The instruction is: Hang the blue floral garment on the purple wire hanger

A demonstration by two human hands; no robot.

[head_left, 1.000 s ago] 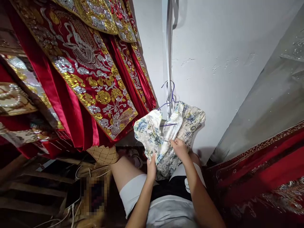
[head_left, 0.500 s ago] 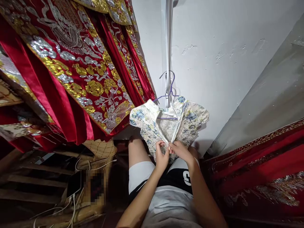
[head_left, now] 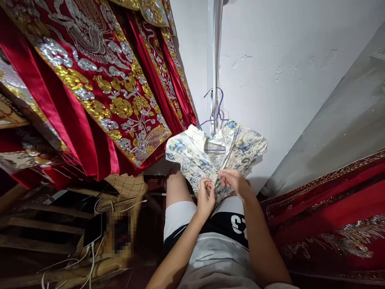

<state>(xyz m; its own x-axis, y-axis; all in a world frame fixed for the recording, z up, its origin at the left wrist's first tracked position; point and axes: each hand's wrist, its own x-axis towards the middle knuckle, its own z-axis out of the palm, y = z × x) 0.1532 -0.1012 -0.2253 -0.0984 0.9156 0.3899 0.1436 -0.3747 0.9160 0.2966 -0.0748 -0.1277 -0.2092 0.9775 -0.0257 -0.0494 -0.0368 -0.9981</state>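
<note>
A short-sleeved floral shirt [head_left: 192, 156], white with blue and yellow flowers, hangs on a purple wire hanger [head_left: 220, 105] in front of my lap. Its front is open in a V at the neck, and the two front edges meet lower down. My left hand [head_left: 206, 194] is closed, pinching the shirt's front edge between thumb and fingers. Just above and to the right, my right hand [head_left: 234, 181] has its fingers curled at the other front edge. Its fingertips partly hide the cloth there. The shirt's lower part drops between my thighs.
Red garments with gold and silver sequins [head_left: 120, 106] hang at left. A metal pole [head_left: 214, 48] runs down the white wall [head_left: 270, 100]. A wooden rack [head_left: 45, 224] at lower left bears a phone [head_left: 94, 229] and white cables. More red embroidered cloth [head_left: 337, 224] is at right.
My right hand has moved up and right, away from my left hand's fingertips. The shirt's neck opening has narrowed as its front edges lie closer together. The left hand stays at the front edge.
</note>
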